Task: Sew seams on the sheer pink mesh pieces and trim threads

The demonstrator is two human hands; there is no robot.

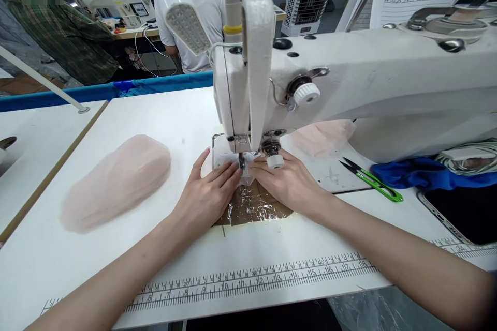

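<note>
My left hand lies flat just left of the presser foot, fingers stretched and thumb apart. From the right, my right hand rests its extended fingers beside the foot, partly behind a white knob of the sewing machine. Between the fingertips, a small sheer, whitish piece of fabric lies under the needle area; the fingers touch its sides and hide much of it. Beneath my hands is a brown patch covered in shiny clear tape. A pale pink sheer fabric pile lies to the left.
More pink fabric sits behind my right hand. Green thread snips, a blue cloth and a phone lie to the right. A printed ruler runs along the front edge. Two people sit beyond the table near other machines.
</note>
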